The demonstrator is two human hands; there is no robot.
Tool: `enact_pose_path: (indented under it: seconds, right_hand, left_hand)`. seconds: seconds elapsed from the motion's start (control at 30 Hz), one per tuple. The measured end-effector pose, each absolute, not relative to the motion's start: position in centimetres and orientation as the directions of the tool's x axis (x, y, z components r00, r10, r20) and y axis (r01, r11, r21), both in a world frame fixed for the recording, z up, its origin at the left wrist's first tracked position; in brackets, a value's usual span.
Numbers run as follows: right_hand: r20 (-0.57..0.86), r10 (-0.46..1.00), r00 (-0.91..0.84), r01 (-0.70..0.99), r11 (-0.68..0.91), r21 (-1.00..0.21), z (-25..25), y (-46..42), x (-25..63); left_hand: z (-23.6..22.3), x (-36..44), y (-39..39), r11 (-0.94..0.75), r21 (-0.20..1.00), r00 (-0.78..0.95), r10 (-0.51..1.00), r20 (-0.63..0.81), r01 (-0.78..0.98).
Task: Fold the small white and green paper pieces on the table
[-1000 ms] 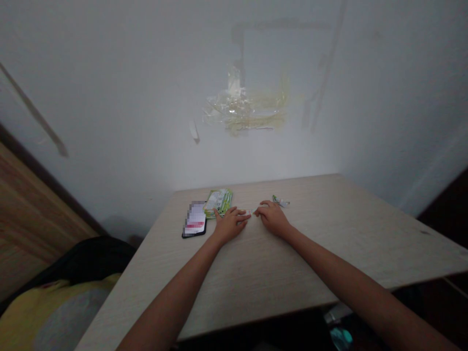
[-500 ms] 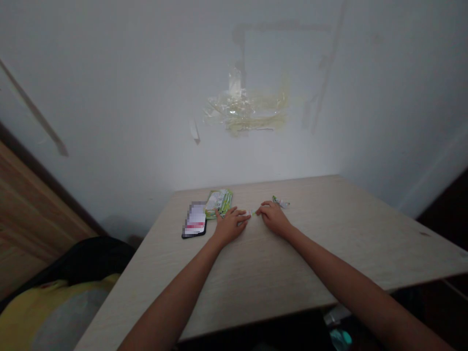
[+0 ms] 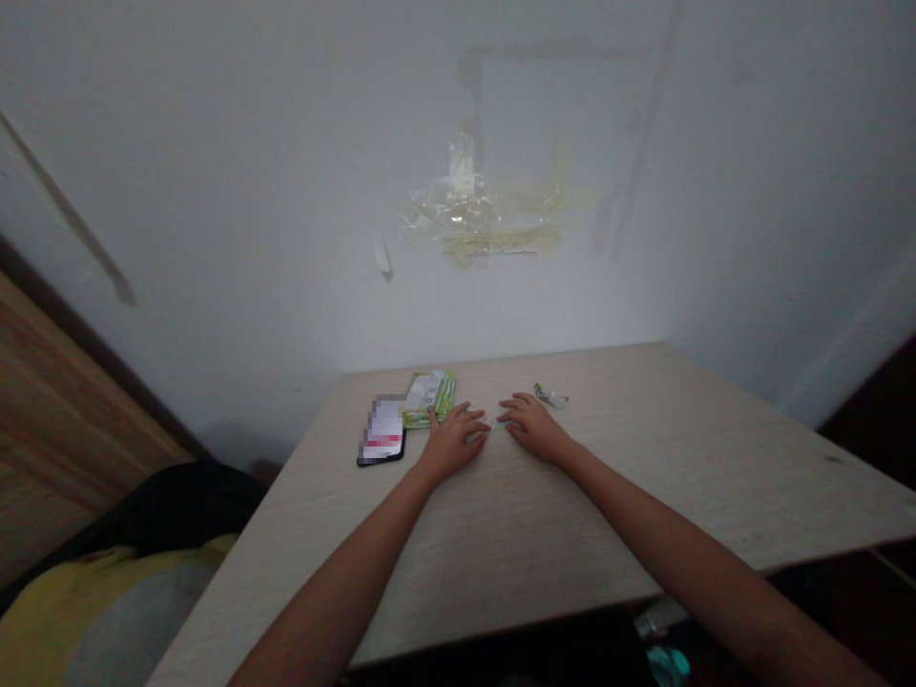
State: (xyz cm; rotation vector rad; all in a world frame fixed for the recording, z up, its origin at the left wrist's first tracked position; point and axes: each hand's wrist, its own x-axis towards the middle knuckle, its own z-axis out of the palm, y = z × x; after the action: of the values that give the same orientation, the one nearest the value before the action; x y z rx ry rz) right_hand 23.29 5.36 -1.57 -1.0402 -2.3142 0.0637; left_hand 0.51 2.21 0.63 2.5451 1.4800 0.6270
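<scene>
Head view: green packet [image 3: 428, 395] print is unreadable.

Place: plain room in a home, likely a bedroom corner | light wood-grain laminate table [image 3: 644, 458] pushed against bare white painted wall [image 3: 250, 191] | yellowed clear tape remnants [image 3: 479, 215] stuck on wall | brown wooden panel [image 3: 50, 401] at left | black phone [image 3: 383, 431] and green-white snack packets [image 3: 429, 396] on the tabletop
</scene>
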Motion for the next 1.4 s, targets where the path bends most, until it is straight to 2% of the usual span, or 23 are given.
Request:
enact_pose_path:
  seconds: [0.37,0.6,0.83,1.1,1.4]
  right_hand:
    - [0.511,0.704,-0.493,0.633,0.693,-0.344,-1.6,5.3,23.1]
    - [0.475,0.712,-0.517,0.602,0.697,-0.39,-0.7,4.8,22.9]
    - [0.488,0.704,-0.516,0.605,0.703,-0.374,-0.4,4.7,23.3]
    - [0.506,0.72,-0.474,0.672,0.668,-0.32,-1.0,5.4,23.7]
    - [0.438,0.749,-0.497,0.743,0.628,-0.231,-1.4,5.6,24.0]
  left_hand:
    - [0.8,0.8,1.7,-0.574,0.221,0.499,0.808,0.314,0.789]
    - [0.7,0.8,1.6,-0.547,0.205,0.472,0.821,0.322,0.812]
    - [0.8,0.9,1.8,-0.503,0.261,0.433,0.856,0.284,0.824]
    - [1.0,0.8,2.0,-0.534,0.371,0.485,0.846,0.223,0.76]
    - [1.0,0.8,1.9,-0.528,0.376,0.485,0.849,0.21,0.761]
